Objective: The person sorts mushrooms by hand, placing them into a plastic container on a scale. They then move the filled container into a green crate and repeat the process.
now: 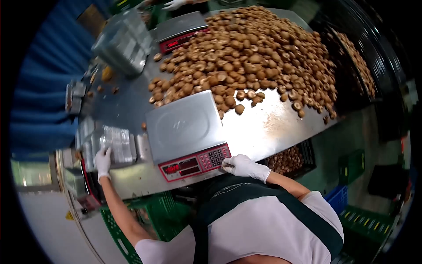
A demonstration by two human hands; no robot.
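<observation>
My left hand [103, 163], in a white glove, has its fingers against the near side of a stack of clear plastic trays [118, 143] at the table's left. The fingers look closed on a tray edge, partly hidden by the glove. My right hand [246, 168], gloved too, is at the front right corner of the digital scale [184, 125], beside its keypad [213, 158]. Its fingers are loosely curled with the tips a little apart. Nothing lies on the scale's metal plate, and its red display is lit.
A large heap of brown mushrooms [250, 53] covers the back of the metal table [281, 127]. Behind stand a second scale [182, 26] and tall stacked clear trays [125, 44]. Crates of mushrooms [285, 160] sit below and right. Another person's gloved hand [174, 4] shows at the top.
</observation>
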